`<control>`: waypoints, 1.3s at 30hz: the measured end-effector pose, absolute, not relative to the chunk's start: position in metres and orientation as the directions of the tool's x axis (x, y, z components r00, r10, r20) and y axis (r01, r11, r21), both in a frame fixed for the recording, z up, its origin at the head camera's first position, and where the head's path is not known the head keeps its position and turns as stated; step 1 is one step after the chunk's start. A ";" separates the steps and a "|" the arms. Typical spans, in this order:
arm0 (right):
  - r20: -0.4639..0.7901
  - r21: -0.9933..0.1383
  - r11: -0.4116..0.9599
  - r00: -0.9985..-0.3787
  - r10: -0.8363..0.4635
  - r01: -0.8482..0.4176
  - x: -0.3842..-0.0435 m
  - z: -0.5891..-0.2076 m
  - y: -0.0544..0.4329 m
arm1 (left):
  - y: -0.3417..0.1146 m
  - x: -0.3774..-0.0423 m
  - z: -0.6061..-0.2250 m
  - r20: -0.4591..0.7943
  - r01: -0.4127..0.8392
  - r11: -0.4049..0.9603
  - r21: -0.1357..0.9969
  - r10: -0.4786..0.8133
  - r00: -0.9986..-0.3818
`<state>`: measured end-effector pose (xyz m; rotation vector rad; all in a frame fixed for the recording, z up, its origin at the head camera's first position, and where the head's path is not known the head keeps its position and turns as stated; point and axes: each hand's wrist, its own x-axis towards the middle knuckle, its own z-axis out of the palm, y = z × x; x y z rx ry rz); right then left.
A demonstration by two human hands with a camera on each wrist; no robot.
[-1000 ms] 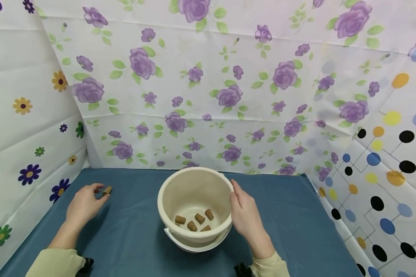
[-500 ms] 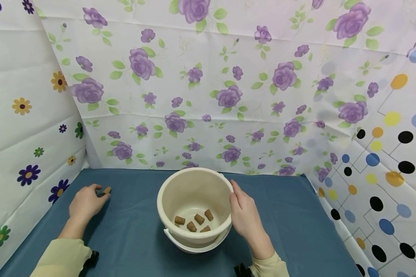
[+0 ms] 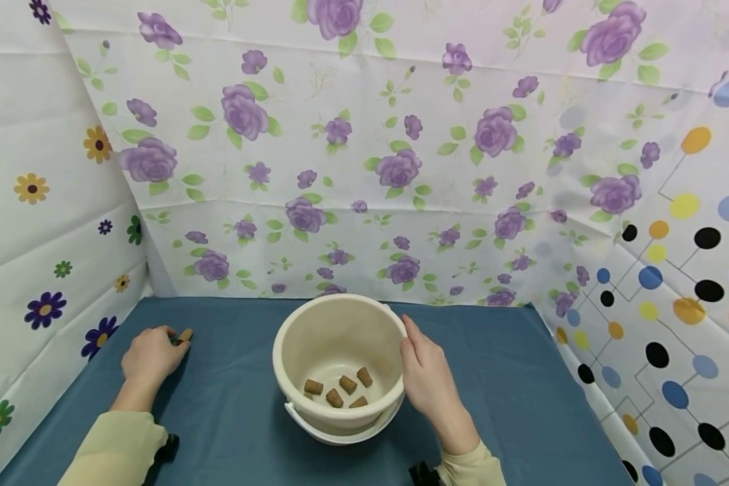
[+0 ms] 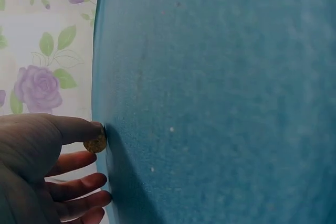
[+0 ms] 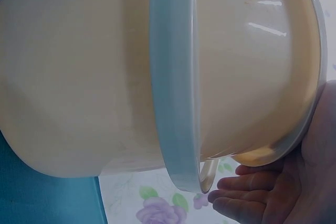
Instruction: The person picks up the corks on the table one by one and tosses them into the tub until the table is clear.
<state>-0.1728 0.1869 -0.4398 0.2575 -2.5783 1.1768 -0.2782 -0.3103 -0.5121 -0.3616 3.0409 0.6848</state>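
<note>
A cream bucket [image 3: 340,331] stands upright at the middle of the table, with several brown corks [image 3: 348,385] lying loose on its bottom. My right hand [image 3: 428,371] holds the bucket's right rim; in the right wrist view the fingers [image 5: 252,183] lie beside its outside wall. The handle [image 5: 173,77] hangs down around the bucket's front. To the left, near the table's back corner, my left hand [image 3: 152,354] pinches a cork [image 3: 185,335] low over the cloth. Between thumb and forefinger, the cork's round end [image 4: 95,144] shows in the left wrist view.
Dark blue cloth [image 3: 237,378] covers the table. Its back edge meets a sheet with purple flowers [image 3: 401,169]. A daisy-patterned sheet [image 3: 30,256] bounds the left side and a dotted sheet [image 3: 674,324] the right.
The left wrist and forearm have shifted a little to the right, while the fingers stay at the cork. The bucket and right hand keep their places.
</note>
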 end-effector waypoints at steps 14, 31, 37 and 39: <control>0.321 -0.706 0.657 -0.946 -0.038 -0.266 -0.172 -0.440 0.185 | -0.309 -0.282 -0.515 -0.068 -0.219 0.891 0.397 -0.210 -0.975; 0.325 -0.705 0.655 -0.945 -0.041 -0.271 -0.172 -0.439 0.186 | -0.309 -0.280 -0.510 -0.059 -0.205 0.889 0.409 -0.198 -0.978; 0.324 -0.706 0.656 -0.945 -0.037 -0.267 -0.172 -0.439 0.187 | -0.309 -0.280 -0.510 -0.051 -0.200 0.887 0.417 -0.196 -0.979; 0.327 -0.704 0.656 -0.944 -0.038 -0.270 -0.173 -0.438 0.187 | -0.308 -0.280 -0.510 -0.038 -0.196 0.889 0.413 -0.198 -0.979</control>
